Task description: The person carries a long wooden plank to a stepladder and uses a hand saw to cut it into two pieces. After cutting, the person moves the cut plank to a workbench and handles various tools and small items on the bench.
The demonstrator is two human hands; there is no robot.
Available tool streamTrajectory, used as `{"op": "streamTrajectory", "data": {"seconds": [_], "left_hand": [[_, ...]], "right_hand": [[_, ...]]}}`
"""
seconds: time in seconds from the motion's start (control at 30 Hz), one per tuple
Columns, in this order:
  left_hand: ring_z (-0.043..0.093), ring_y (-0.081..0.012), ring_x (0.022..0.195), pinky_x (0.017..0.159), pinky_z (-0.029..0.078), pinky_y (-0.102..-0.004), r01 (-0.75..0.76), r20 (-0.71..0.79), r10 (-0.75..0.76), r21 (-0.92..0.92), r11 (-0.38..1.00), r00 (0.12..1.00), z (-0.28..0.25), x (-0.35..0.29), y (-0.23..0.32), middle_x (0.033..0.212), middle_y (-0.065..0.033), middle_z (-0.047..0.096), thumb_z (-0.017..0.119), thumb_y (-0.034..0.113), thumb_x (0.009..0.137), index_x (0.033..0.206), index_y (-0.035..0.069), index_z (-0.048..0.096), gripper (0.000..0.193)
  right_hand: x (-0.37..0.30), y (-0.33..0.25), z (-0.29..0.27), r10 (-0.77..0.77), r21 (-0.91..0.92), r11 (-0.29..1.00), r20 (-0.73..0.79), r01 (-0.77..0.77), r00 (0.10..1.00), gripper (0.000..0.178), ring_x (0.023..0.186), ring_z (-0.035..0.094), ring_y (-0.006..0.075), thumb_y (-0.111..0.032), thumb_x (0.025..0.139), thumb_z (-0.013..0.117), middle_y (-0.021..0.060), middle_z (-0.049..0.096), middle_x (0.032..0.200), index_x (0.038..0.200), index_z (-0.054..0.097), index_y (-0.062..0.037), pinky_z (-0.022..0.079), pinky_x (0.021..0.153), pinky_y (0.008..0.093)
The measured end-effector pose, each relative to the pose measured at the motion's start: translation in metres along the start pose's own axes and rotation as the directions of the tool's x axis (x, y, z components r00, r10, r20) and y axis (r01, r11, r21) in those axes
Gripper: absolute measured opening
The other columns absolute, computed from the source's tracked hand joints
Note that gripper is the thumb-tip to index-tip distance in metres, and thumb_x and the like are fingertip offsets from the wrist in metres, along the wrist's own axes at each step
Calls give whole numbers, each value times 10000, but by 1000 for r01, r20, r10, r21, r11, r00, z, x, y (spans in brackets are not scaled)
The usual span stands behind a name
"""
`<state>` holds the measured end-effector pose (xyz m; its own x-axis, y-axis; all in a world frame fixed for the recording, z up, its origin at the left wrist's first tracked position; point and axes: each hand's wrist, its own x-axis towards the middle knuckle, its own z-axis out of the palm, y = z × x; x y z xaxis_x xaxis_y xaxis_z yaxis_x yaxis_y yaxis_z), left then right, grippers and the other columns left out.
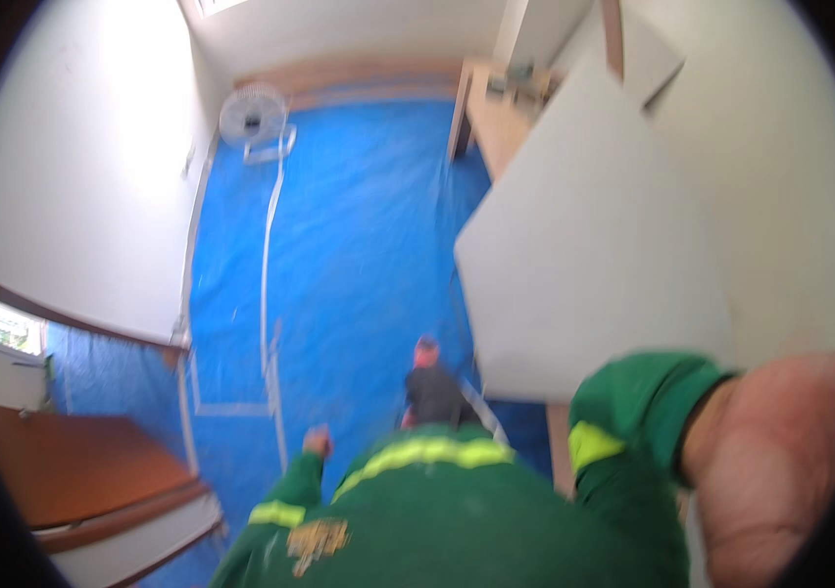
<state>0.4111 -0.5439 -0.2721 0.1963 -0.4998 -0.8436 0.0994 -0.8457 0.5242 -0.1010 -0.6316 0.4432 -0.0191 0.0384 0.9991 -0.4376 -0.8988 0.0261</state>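
My left hand [318, 441] hangs low beside my green sleeve, over the blue floor sheet [368, 216]. It is small and blurred, so its fingers cannot be made out, and nothing clearly shows in it. On the right, my bent right arm is raised close to the camera; its bare skin [780, 451] fills that side beyond the green cuff. The fingers of my right hand are hidden, along with anything they may hold. Nearest to that arm is a large white panel [594, 235] with angled corners. My dark trouser leg [434, 394] and one foot [425, 351] show below my body.
A white standing fan [253, 118] is at the far left, its pale cable running toward me across the sheet. A wooden table [499, 122] with small items on it stands at the far right. At the lower left is a brown-topped surface [84, 465]. White walls flank both sides.
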Motion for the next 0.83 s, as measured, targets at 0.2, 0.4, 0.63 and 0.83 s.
{"op": "streamTrajectory", "data": {"seconds": [0.2, 0.4, 0.63, 0.83], "left_hand": [[718, -255, 847, 686, 596, -428, -35, 160, 29, 30, 999, 987, 157, 107, 148, 1077, -88, 712, 702, 330, 1042, 1381, 119, 645, 403], [718, -255, 871, 700, 594, -426, -17, 115, 6, 96, 995, 993, 67, 113, 164, 1106, -92, 710, 698, 323, 1048, 1412, 127, 632, 419], [713, -233, 878, 676, 586, -374, -43, -60, 27, -286, 957, 998, 63, 143, 259, 1084, -72, 689, 680, 358, 1065, 1407, 133, 631, 412], [732, -281, 926, 748, 621, -467, 5, 39, -7, 35, 999, 999, 89, 207, 370, 1154, -100, 719, 683, 367, 1060, 1429, 158, 621, 429]], "right_hand": [[-47, 125, 44, 138, -104, 985, -7, -138, 990, 490, 1049, 622, 278, -602, 1067, 556, 21, 631, 1267, 1310, 662, -190, 516, 903, 485], [-54, 224, 78, 162, -137, 977, -18, -163, 987, 408, 1056, 606, 253, -549, 1071, 594, -11, 609, 1335, 1341, 652, -248, 505, 895, 471], [-78, 238, 192, 410, -42, 907, 304, -418, 860, 352, 995, 640, 221, -387, 1089, 646, -11, 636, 1327, 1421, 630, -270, 535, 856, 415], [-93, 317, 247, 234, 202, 922, 388, -330, 892, 417, 958, 756, 347, -435, 1053, 700, 123, 752, 1166, 1231, 645, -62, 596, 795, 471]]}}
